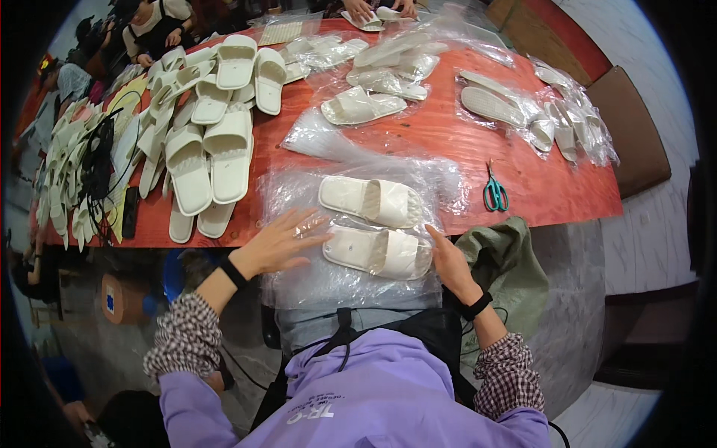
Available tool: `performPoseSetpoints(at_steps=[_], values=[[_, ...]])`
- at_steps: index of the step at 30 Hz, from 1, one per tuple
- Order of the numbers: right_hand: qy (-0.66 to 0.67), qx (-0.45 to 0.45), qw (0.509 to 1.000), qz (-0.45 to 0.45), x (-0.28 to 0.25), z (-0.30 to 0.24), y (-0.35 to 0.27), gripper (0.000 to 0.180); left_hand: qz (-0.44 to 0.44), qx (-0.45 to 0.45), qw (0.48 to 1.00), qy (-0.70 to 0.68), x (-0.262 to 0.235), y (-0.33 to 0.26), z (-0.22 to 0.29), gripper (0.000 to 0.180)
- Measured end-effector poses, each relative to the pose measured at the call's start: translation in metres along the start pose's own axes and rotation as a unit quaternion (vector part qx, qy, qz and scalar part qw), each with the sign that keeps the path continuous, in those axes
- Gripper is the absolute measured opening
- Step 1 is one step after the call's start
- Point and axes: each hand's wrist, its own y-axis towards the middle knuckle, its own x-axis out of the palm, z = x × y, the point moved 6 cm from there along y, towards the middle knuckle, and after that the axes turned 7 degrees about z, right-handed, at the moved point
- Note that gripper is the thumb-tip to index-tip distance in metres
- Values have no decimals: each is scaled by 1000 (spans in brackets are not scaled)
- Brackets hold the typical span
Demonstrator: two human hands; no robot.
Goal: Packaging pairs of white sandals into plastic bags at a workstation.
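Two cream slippers, an upper one [343, 196] and a lower one [347, 249], lie side by side before me with toes to the right. Shiny clear film shows over their toe ends. Beneath them a stack of clear plastic bags [299, 287] hangs past the table's near edge toward my lap. My left hand [278, 243] is open with fingers spread, over the bags by the heel of the lower slipper. On the other side my right hand [452, 263] has its fingers stretched out beside the toe of the lower slipper. Neither hand grips anything I can see.
Loose cream slippers [228, 145] are piled at the left of the red table [538, 196]. Bagged slippers [362, 106] lie at the back and right. Teal-handled scissors [495, 196] rest right of the bags. Other people [153, 33] work across the table.
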Motion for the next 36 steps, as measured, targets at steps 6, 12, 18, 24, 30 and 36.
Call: performPoseSetpoints(at_steps=[6, 12, 18, 24, 30, 36], values=[[-79, 34, 995, -59, 5, -6, -4, 54, -43, 143, 989, -7, 37, 64, 17, 61], [-71, 26, 993, -86, 12, -13, -5, 62, -11, 134, 990, -49, 88, 108, 38, 47], [50, 83, 993, -68, -2, 6, -12, 57, 45, 56, 990, -118, 93, 114, 16, 22], [85, 163, 980, -80, -6, 5, -15, 59, 110, 49, 987, -103, 87, 101, 4, 19], [135, 192, 946, -224, -13, -12, -26, 86, 117, 74, 979, -149, 89, 99, 2, 24], [356, 254, 865, -248, -25, -4, -40, 92, 96, 59, 981, -158, 90, 99, -1, 29]])
